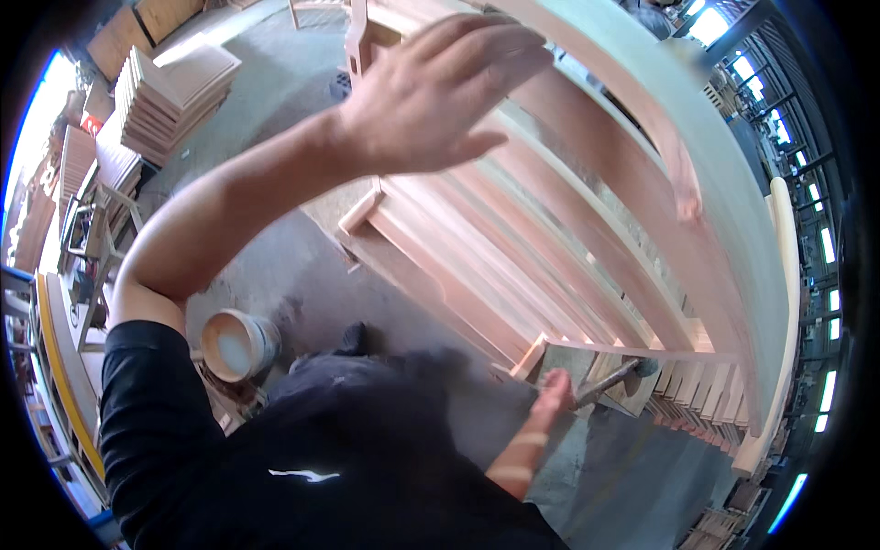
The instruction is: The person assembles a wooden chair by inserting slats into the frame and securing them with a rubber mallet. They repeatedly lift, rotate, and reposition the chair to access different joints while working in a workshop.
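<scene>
A large pale wooden frame with several slats across it fills the right half of the head view. My left hand reaches over its upper left part, fingers stretched out and thumb apart, holding nothing. Whether that palm touches the wood I cannot tell. Lower down, by the frame's near corner, my right hand is closed around the handle of a hammer. The hammer's dark head points right, just below the frame's edge; its exact shape is unclear.
A white bucket with pale contents stands on the left. Stacked wooden panels lie at the back left. Beneath the frame's lower right is a row of wooden pieces. A rounded wooden rail runs along the frame's right side.
</scene>
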A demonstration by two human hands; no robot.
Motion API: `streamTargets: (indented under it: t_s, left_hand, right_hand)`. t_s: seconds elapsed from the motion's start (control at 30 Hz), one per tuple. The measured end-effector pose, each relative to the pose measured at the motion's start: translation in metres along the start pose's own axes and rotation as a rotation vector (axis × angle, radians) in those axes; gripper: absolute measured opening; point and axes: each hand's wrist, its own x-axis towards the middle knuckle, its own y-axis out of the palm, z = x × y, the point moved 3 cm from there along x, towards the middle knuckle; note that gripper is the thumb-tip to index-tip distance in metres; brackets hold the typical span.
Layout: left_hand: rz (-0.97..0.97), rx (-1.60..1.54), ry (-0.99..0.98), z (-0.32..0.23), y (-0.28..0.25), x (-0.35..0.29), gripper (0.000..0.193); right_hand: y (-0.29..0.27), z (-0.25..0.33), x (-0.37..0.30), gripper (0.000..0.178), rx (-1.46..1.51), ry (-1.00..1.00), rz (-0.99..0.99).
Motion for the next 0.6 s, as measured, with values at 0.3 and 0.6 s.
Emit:
streamTargets:
  t_s: [0.3, 0.6]
  left_hand:
    - [0.249, -0.201, -0.124, 0.024, 0.028, 0.042, 0.065]
    - [0.187, -0.714, -0.276, 0.024, 0.045, 0.055, 0.058]
  right_hand:
    - [0.251, -0.115, -0.117, 0.088, 0.72, 0.837, 0.529]
    - [0.358, -0.17, -0.04, 0.043, 0.682, 0.257, 0.173]
